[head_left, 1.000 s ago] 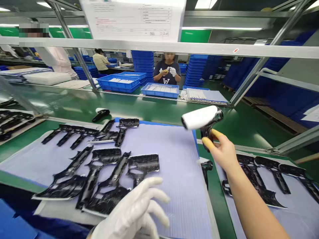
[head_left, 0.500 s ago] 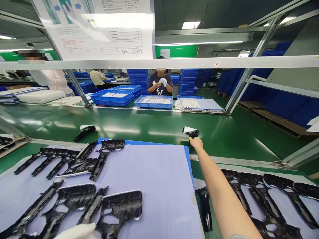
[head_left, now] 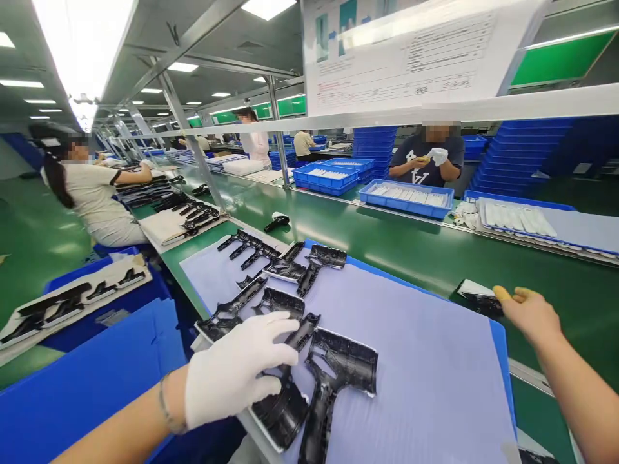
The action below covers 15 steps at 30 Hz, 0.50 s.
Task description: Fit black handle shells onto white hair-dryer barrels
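Observation:
My left hand, in a white glove, is closed over a black plastic housing shell at the near edge of the lilac sheet. Several more black shells lie beside it and farther back. My bare right hand, with yellow finger cots, reaches over the green belt. Its loosely spread fingertips are at the end of a white-and-black assembled piece lying flat on the belt.
Another white-and-black piece lies farther along the belt. Blue bins of white parts stand across it, where a person works. A seated person works at the left. A blue tray is near left. An instruction sheet hangs overhead.
My right hand carried the white-and-black piece out and laid it on the belt. My left hand moved forward onto a black shell. The view has swung left.

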Available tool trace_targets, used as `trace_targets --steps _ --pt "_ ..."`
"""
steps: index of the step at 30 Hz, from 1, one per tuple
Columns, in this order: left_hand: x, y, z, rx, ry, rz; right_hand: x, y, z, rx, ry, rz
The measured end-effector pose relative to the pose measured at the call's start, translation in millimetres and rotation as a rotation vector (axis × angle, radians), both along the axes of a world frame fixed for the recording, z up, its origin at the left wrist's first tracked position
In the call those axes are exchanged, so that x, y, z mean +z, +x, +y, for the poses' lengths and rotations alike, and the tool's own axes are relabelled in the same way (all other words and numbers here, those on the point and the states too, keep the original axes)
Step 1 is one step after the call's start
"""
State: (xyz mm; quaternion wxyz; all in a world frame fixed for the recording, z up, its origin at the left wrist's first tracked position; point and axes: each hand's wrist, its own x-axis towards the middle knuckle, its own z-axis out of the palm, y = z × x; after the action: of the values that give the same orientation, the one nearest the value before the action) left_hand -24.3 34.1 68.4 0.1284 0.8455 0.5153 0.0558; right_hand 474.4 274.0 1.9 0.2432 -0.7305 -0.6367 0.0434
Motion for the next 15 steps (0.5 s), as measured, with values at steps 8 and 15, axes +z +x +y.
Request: trace_targets --steps 8,15 --pt "2.3 8 11 -0.421 0.354 0.222 103.1 -136 -120 0.520 -0.083 0.072" --pt "35.5 -24 -16 0.239 0.272 -0.410 87.3 -268 -226 1.095 -0.481 -0.461"
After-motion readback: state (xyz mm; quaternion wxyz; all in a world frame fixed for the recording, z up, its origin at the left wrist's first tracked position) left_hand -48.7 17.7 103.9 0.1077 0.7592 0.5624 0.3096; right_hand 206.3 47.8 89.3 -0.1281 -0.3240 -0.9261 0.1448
